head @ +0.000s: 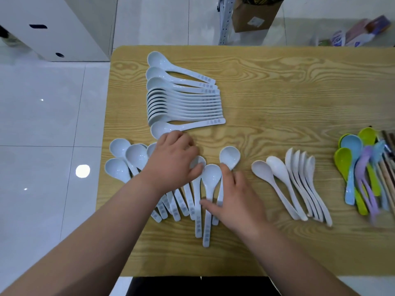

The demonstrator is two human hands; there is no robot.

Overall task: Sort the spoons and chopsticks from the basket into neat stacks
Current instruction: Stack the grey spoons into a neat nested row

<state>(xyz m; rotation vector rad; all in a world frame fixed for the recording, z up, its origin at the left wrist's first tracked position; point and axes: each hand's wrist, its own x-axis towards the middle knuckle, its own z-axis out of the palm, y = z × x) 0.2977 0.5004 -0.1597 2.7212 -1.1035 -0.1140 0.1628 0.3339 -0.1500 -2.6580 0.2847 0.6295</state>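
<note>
- Wood surface; nested row of pale-blue spoons lies far-centre
- loose spoons, same colour, fanned near the front edge, under both hands
- L hand: fingers curled over bowls, grip hidden; R hand: fingers spread, pressing handles
- white spoons to the R; coloured spoons & chopsticks at far-R edge

It looked like a plain storeroom or workroom: glossy white floor tiles, a white cabinet, a metal rack upright and a cardboard box.
</note>
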